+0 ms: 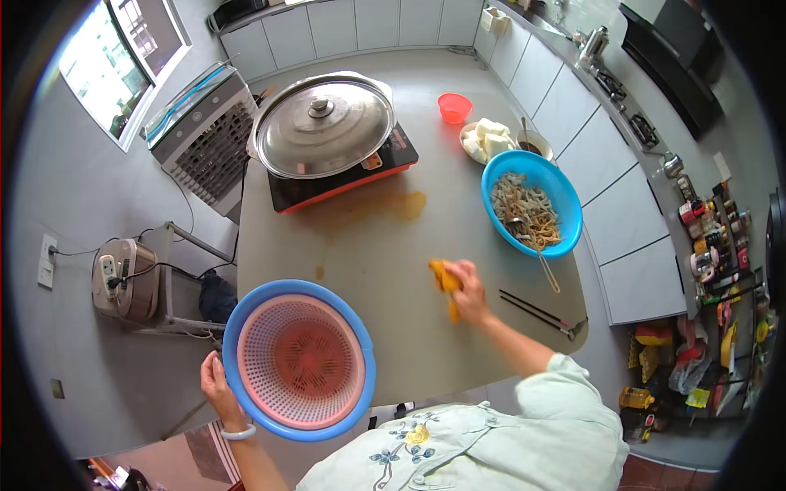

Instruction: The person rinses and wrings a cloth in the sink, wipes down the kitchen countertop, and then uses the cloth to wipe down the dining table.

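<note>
My left hand (221, 391), with a pale bangle at the wrist, grips the left rim of a blue basin (368, 360). A pink colander (311, 356) sits inside the basin, which is at the table's near left edge. Bunched in my right hand (471, 293) is a yellow-orange cloth (444, 278), held over the middle of the table (393, 327). Brownish liquid (401, 206) is smeared on the tabletop beyond the cloth. To the right of that hand lie dark chopsticks (532, 308).
A lidded steel pot (323, 123) stands on an induction cooker (282, 195) at the far left. On the right are a turquoise bowl (577, 204) of noodle-like food with a ladle (547, 266), a plate of white chunks (491, 141), a sauce bowl (540, 146) and a red bowl (455, 107).
</note>
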`<state>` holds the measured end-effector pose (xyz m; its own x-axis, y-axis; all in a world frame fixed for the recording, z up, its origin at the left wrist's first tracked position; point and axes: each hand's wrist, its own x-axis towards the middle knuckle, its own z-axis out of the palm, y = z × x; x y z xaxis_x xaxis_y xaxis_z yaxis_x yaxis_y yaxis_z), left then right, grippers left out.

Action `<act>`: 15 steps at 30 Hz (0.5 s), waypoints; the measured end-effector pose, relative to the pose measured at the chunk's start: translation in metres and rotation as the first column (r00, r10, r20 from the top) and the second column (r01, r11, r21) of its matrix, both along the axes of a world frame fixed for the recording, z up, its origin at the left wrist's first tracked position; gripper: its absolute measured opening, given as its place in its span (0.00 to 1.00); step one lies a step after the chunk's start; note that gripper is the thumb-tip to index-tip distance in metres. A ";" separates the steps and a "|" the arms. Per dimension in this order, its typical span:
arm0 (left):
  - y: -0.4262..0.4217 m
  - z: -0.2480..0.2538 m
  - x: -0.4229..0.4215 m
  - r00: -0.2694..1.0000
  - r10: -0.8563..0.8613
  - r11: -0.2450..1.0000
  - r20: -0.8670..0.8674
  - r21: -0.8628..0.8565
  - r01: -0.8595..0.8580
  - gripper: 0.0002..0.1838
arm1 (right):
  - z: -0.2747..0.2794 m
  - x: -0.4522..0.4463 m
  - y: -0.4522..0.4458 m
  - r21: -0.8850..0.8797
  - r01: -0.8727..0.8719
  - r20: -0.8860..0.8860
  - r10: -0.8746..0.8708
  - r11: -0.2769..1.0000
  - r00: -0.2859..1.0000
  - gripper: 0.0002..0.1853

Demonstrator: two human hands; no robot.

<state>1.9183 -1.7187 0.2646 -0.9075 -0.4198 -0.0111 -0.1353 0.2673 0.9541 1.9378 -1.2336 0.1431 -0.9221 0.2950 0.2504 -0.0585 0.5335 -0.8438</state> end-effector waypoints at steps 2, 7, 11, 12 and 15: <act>-0.016 -0.014 0.008 0.999 0.044 0.997 -0.021 -0.067 -0.045 0.15 | -0.015 -0.067 0.009 0.002 0.108 -0.065 -0.108 0.994 0.992 0.26; -0.036 -0.025 0.041 0.980 0.198 0.963 -0.011 -0.186 -0.196 0.13 | -0.052 -0.193 0.071 0.209 0.537 -0.021 -0.545 0.817 0.838 0.28; -0.051 -0.045 0.072 0.953 0.301 0.945 0.048 -0.153 -0.290 0.12 | -0.072 -0.231 0.085 0.518 0.441 0.236 -0.618 0.733 0.750 0.34; -0.053 -0.049 0.078 0.950 0.306 0.943 0.052 -0.156 -0.295 0.12 | -0.071 -0.238 0.081 0.610 0.337 0.252 -0.580 0.717 0.775 0.35; -0.053 -0.054 0.088 0.939 0.337 0.937 0.065 -0.117 -0.328 0.12 | -0.065 -0.252 0.068 0.655 0.101 0.338 -0.410 0.749 0.847 0.35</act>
<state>2.0067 -1.7721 0.2111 -0.7134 -0.7005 -0.0210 -0.3105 0.2891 0.9056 1.6857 -1.1652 0.0780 -0.8819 0.4687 0.0509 0.4446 0.8627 -0.2409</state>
